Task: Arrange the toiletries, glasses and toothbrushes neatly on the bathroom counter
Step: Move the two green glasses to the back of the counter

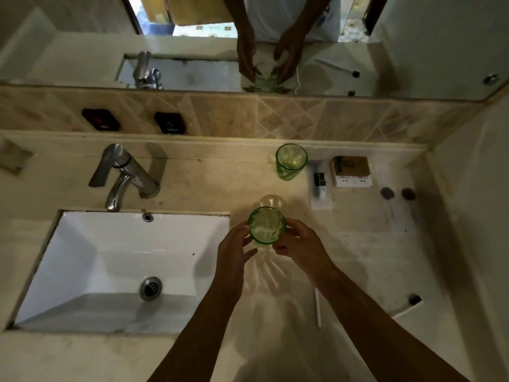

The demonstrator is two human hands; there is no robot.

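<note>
White sink [82, 260] at left, left hand [234, 252] and right hand [300, 244] clasping an upright green glass [266, 225] between them, mouth up, seemingly wrapped in clear film, second green glass [291, 160] behind, packets [351, 172] at right

Both hands hold a green glass [266, 224] upright, just right of the sink [124, 271]: the left hand [234, 252] grips its left side, the right hand [300, 244] its right side, fingertips on the wall. A second glass [291, 160] stands upright beyond it, near the tiled backsplash [358, 119], up and right of the sink. Right of that glass lie a white packet [319, 186], then a brown box [351, 170], then two wrapped toothbrushes [398, 205]. The tap [124, 175] stands behind the sink. The mirror [82, 51] reflects the hands.
</note>
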